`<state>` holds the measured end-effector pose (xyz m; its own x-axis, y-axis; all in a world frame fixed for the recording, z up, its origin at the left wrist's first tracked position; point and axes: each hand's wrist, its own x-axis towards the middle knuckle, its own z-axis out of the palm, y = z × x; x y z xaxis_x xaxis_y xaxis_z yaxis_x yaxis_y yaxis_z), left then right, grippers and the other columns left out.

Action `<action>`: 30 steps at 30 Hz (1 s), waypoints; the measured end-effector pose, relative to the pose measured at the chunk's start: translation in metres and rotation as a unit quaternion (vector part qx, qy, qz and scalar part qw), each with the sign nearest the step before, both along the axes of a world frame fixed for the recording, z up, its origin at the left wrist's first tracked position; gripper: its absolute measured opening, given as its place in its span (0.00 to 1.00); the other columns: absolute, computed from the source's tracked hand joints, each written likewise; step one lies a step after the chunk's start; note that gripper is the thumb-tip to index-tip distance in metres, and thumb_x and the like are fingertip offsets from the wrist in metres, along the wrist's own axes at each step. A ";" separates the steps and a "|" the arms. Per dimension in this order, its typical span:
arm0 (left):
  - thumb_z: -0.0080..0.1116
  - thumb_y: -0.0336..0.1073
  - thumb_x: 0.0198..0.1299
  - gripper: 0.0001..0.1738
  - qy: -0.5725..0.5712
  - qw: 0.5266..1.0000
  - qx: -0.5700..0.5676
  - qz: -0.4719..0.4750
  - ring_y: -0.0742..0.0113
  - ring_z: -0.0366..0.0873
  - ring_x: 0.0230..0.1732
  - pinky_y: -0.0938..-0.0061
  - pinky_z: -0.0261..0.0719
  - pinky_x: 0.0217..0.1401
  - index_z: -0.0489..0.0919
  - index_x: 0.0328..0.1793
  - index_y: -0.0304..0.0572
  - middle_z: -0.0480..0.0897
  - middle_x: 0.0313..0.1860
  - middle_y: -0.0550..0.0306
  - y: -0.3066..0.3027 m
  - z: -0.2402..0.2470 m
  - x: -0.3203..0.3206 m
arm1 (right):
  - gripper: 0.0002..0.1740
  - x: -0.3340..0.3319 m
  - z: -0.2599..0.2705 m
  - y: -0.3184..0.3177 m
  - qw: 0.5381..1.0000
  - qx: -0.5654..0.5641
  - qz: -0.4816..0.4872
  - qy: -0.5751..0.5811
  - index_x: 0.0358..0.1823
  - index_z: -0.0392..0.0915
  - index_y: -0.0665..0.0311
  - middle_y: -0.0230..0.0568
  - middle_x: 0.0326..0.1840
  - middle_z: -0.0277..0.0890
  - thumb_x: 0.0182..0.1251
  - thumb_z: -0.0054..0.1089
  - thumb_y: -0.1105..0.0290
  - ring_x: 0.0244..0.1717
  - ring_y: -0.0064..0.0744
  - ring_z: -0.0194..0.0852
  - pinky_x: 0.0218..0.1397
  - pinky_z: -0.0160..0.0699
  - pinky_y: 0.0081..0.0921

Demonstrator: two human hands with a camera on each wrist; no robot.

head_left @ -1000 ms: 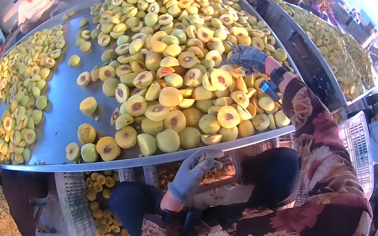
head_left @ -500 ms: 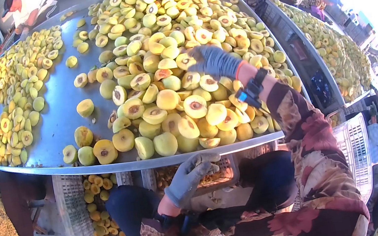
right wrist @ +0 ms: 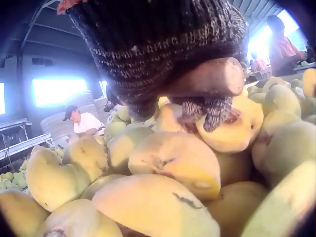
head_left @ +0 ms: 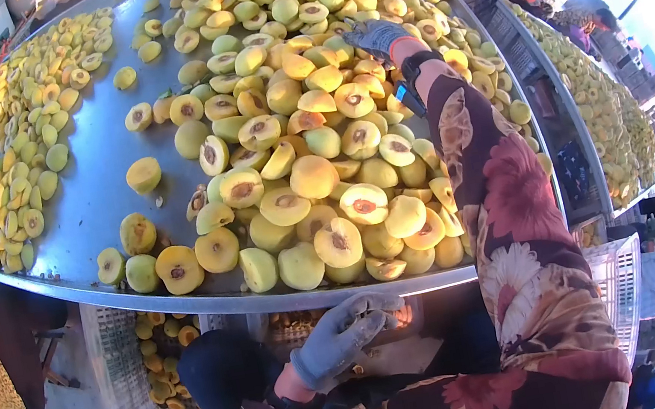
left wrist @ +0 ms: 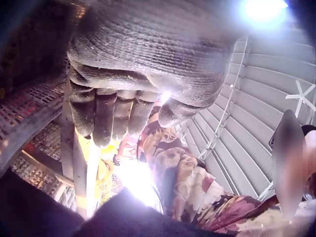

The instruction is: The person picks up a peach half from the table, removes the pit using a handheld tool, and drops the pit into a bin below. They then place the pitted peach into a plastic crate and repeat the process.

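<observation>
My right hand (head_left: 382, 38), in a dark striped knit glove, reaches far over a heap of halved yellow peaches (head_left: 314, 176). In the right wrist view its fingers curl round a tool's thick wooden handle (right wrist: 212, 79); the tool's other end is hidden. The fingertips are right at a cut peach half (right wrist: 252, 121) with a reddish-brown hollow. Below the table's front edge, my left hand (head_left: 346, 340) hangs in a grey coated glove near my lap. Its fingers (left wrist: 103, 116) are loosely bent with nothing seen in them.
A metal table (head_left: 300, 298) with a raised rim carries the heap, with more halves (head_left: 23, 143) along its left side. Under it stand a crate (head_left: 110, 353) of peach halves and a tray. Another white crate (head_left: 617, 277) is at right. People work around neighbouring tables.
My right hand swept left across the heap, then moved farther forward to its upper part. Some front peach halves shifted. The left hand stays by the table's edge.
</observation>
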<state>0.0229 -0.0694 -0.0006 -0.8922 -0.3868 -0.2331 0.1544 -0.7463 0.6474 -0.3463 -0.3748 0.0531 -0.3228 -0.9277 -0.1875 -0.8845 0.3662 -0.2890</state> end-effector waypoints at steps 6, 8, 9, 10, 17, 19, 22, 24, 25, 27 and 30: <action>0.50 0.40 0.70 0.21 -0.012 0.999 -0.052 0.011 0.67 0.74 0.56 0.69 0.71 0.63 0.72 0.61 0.33 0.76 0.59 0.53 0.003 0.001 -0.002 | 0.30 -0.006 0.005 0.036 0.989 0.013 0.019 -0.143 0.57 0.68 0.61 0.42 0.31 0.75 0.54 0.67 0.60 0.21 0.34 0.75 0.16 0.78 0.31; 0.50 0.40 0.70 0.21 -0.024 0.998 -0.065 0.008 0.68 0.74 0.56 0.70 0.71 0.63 0.72 0.61 0.32 0.76 0.59 0.53 0.004 0.003 -0.003 | 0.32 0.010 0.016 0.068 0.991 0.056 0.117 -0.011 0.61 0.67 0.61 0.45 0.33 0.77 0.54 0.65 0.63 0.22 0.39 0.77 0.19 0.80 0.33; 0.50 0.40 0.70 0.21 -0.031 0.997 -0.073 0.009 0.68 0.74 0.56 0.71 0.71 0.63 0.72 0.61 0.32 0.76 0.58 0.54 0.005 0.004 -0.002 | 0.32 0.009 0.009 0.078 0.982 0.041 0.175 0.062 0.62 0.67 0.58 0.46 0.39 0.76 0.54 0.64 0.63 0.29 0.42 0.78 0.28 0.80 0.34; 0.51 0.41 0.69 0.21 -0.026 0.997 -0.072 0.009 0.68 0.74 0.55 0.71 0.71 0.63 0.73 0.61 0.32 0.77 0.58 0.54 0.005 0.005 -0.002 | 0.32 0.008 0.002 0.088 0.964 0.021 0.227 0.139 0.63 0.67 0.56 0.47 0.44 0.75 0.53 0.63 0.63 0.35 0.46 0.78 0.37 0.79 0.36; 0.51 0.44 0.69 0.27 -0.016 0.985 -0.155 0.073 0.67 0.75 0.56 0.71 0.73 0.61 0.66 0.67 0.33 0.75 0.61 0.52 0.006 0.014 0.002 | 0.18 0.070 0.035 0.223 0.955 -0.170 0.194 0.145 0.53 0.74 0.59 0.45 0.45 0.80 0.61 0.58 0.65 0.40 0.45 0.81 0.46 0.80 0.34; 0.50 0.44 0.69 0.31 0.015 0.980 -0.144 0.136 0.66 0.74 0.58 0.70 0.73 0.60 0.61 0.71 0.34 0.73 0.63 0.51 0.008 0.019 -0.001 | 0.15 0.126 0.058 0.276 0.961 -0.180 0.162 0.135 0.50 0.77 0.57 0.41 0.48 0.79 0.62 0.58 0.66 0.41 0.42 0.81 0.45 0.80 0.34; 0.51 0.44 0.68 0.35 0.097 0.972 0.015 0.214 0.63 0.71 0.62 0.67 0.71 0.62 0.55 0.75 0.37 0.68 0.68 0.48 0.011 0.022 -0.009 | 0.22 0.177 0.056 0.331 0.933 -0.226 0.271 0.076 0.56 0.74 0.54 0.40 0.48 0.77 0.58 0.61 0.68 0.43 0.44 0.80 0.43 0.81 0.35; 0.51 0.39 0.68 0.35 0.158 0.955 0.083 0.235 0.61 0.68 0.65 0.65 0.69 0.65 0.52 0.76 0.39 0.64 0.70 0.46 0.010 0.022 -0.009 | 0.31 0.215 0.060 0.355 0.973 -0.120 0.192 -0.051 0.62 0.69 0.53 0.42 0.47 0.76 0.54 0.65 0.66 0.44 0.47 0.79 0.44 0.80 0.35; 0.51 0.36 0.67 0.34 0.047 0.937 -0.204 0.279 0.60 0.69 0.65 0.65 0.69 0.66 0.53 0.76 0.39 0.65 0.69 0.46 0.009 0.019 -0.008 | 0.31 0.223 0.050 0.361 0.970 -0.152 0.183 -0.052 0.62 0.68 0.54 0.43 0.47 0.76 0.54 0.66 0.66 0.44 0.48 0.79 0.44 0.80 0.36; 0.50 0.36 0.67 0.32 -0.119 0.765 -0.569 0.278 0.59 0.70 0.64 0.65 0.69 0.65 0.56 0.75 0.39 0.68 0.67 0.45 0.010 0.011 0.004 | 0.32 0.242 0.017 0.375 0.962 -0.208 0.165 -0.069 0.62 0.68 0.56 0.44 0.47 0.76 0.53 0.67 0.66 0.45 0.49 0.79 0.44 0.80 0.37; 0.43 0.51 0.70 0.30 -0.104 0.738 -0.590 0.310 0.58 0.75 0.59 0.66 0.73 0.60 0.63 0.70 0.39 0.73 0.63 0.47 0.013 0.014 0.009 | 0.22 0.261 0.023 0.391 0.915 -0.360 0.087 -0.159 0.52 0.73 0.63 0.52 0.42 0.79 0.59 0.64 0.62 0.39 0.53 0.80 0.41 0.80 0.39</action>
